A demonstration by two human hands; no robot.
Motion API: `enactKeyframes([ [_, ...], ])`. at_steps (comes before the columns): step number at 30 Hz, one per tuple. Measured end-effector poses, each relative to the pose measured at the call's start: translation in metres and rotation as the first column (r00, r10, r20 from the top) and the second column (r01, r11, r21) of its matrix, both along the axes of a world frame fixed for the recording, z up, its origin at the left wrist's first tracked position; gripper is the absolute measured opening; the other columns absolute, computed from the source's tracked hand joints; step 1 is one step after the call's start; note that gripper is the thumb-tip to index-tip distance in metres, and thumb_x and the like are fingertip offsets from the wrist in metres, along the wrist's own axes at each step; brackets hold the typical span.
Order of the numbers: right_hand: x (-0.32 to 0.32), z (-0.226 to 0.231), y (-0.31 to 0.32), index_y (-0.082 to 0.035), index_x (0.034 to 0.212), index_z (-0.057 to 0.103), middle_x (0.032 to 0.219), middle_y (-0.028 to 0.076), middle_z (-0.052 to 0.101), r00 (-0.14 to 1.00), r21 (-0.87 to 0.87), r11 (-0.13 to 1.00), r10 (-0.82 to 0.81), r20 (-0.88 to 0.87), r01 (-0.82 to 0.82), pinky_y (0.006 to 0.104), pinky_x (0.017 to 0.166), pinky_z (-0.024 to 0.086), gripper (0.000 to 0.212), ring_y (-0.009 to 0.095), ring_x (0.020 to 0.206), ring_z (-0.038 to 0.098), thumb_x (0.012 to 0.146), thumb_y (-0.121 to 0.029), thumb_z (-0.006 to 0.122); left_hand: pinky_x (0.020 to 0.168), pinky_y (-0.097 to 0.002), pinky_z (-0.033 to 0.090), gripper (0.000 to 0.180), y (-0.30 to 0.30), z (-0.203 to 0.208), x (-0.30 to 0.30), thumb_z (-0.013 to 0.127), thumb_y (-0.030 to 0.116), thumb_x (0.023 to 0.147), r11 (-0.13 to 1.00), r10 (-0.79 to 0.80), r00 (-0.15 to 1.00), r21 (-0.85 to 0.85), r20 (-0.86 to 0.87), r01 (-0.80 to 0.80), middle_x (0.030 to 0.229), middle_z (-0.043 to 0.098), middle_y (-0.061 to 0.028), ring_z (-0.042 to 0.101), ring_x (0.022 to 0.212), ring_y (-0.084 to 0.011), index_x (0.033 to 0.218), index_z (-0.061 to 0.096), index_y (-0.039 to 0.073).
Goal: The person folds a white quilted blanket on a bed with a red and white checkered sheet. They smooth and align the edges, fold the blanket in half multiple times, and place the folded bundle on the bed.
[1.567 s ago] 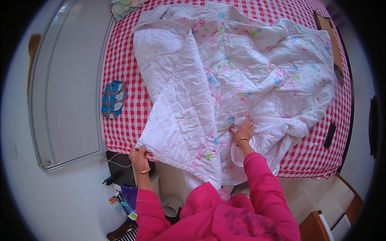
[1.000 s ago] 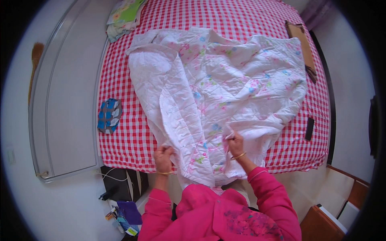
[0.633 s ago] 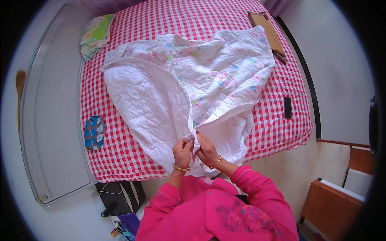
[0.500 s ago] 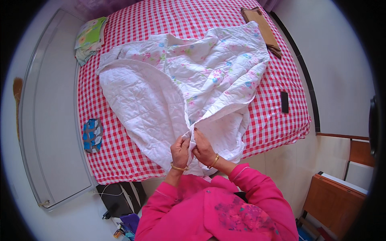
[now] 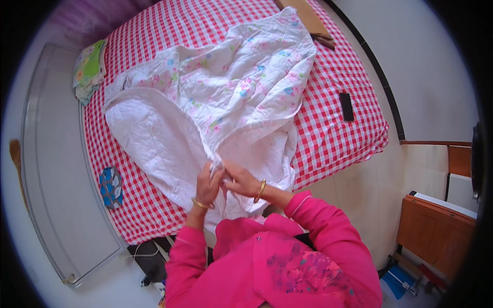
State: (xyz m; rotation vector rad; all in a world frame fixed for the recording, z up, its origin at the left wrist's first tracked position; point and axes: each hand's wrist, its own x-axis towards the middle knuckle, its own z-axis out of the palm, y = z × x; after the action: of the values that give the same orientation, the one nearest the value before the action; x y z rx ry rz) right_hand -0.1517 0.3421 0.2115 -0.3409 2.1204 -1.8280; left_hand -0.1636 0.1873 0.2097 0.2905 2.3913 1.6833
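Quilt [image 5: 210, 102] narrows toward the person [image 5: 272, 267], long axis unclear, pinched by left hand [image 5: 208, 184] and right hand [image 5: 241, 180].

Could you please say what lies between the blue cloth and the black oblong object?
The head view shows the floral quilt, with checked bedcover on either side.

Soft, fairly bright light fills the room evenly, its source out of view. The white quilt [image 5: 246, 77] looks palest, with faint grey shading in its folds and no hard shadows. The purple curtain [image 5: 92, 20] sits dimmer and hazy. Fine print on the pink jacket [image 5: 226, 280] looks smeared. The lens bows the edges of the checked sheet [image 5: 334, 154] and the grey panel [image 5: 61, 169], and the corners fall to black.
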Motion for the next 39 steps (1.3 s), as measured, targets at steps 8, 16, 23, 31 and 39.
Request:
enactKeyframes([
  [8, 0.066, 0.041, 0.032, 0.002, 0.106, 0.053, 0.109, 0.015, 0.054, 0.935, -0.114, 0.98, -0.192, -0.299, 0.165, 0.0299, 0.078, 0.046, 0.03, 0.022, 0.096, 0.056, 0.077, 0.003, 0.055, 0.048, -0.0227, 0.04, 0.014, 0.036, 0.081, -0.106, 0.054, 0.015, 0.086, 0.97, 0.03, 0.999, 0.243, -0.035, -0.02, 0.067, 0.054, 0.0007, 0.048, 0.058, -0.006, 0.087, 0.057, 0.001],
  [16, 0.097, -0.088, 0.054, 0.001, 0.101, 0.055, 0.093, 0.014, 0.057, 0.784, 0.085, 0.859, -0.498, 0.371, 0.505, 0.0294, 0.069, 0.047, 0.024, 0.022, 0.081, 0.058, 0.082, -0.013, 0.051, 0.046, -0.0199, 0.043, 0.013, 0.089, 0.173, -0.134, 0.056, 0.015, 0.085, 0.745, 0.056, 0.998, 0.667, -0.037, -0.017, 0.068, 0.053, 0.001, 0.051, 0.055, -0.0058, 0.083, 0.057, 0.003],
  [23, 0.101, -0.176, 0.035, -0.002, 0.115, 0.049, 0.111, 0.021, 0.051, 0.995, 0.364, 0.931, -0.059, 0.075, 0.028, 0.039, 0.085, 0.041, 0.04, 0.032, 0.1, 0.052, 0.079, -0.018, 0.052, 0.066, -0.0282, 0.05, 0.019, 0.068, 0.254, -0.18, 0.054, 0.017, 0.087, 0.619, 0.109, 0.926, 0.753, -0.361, 0.221, 0.084, 0.06, -0.0066, 0.058, 0.076, -0.0152, 0.091, 0.058, -0.001],
  [31, 0.135, -0.182, 0.07, -0.009, 0.109, 0.057, 0.132, 0.013, 0.038, 0.874, 0.851, 0.442, 0.484, 0.04, -0.284, 0.0421, 0.103, 0.023, 0.035, 0.031, 0.125, 0.03, 0.079, -0.023, 0.048, 0.077, -0.0285, 0.046, 0.03, -0.102, 0.332, -0.207, 0.048, 0.021, 0.09, 0.86, 0.415, 0.748, 0.492, -0.518, -0.136, 0.091, 0.06, -0.0114, 0.058, 0.083, -0.0178, 0.099, 0.055, -0.006],
  [39, 0.144, -0.153, 0.11, -0.013, 0.1, 0.062, 0.095, 0.009, 0.063, 0.802, 0.885, 0.15, 0.509, 0.312, -0.44, 0.046, 0.097, 0.027, 0.029, 0.027, 0.103, 0.051, 0.074, -0.021, 0.05, 0.084, -0.0288, 0.044, 0.036, -0.149, 0.352, -0.189, 0.041, 0.022, 0.094, 0.802, 0.498, 0.451, 0.194, -0.741, -0.565, 0.098, 0.058, -0.0161, 0.056, 0.09, -0.0203, 0.104, 0.051, -0.011],
])
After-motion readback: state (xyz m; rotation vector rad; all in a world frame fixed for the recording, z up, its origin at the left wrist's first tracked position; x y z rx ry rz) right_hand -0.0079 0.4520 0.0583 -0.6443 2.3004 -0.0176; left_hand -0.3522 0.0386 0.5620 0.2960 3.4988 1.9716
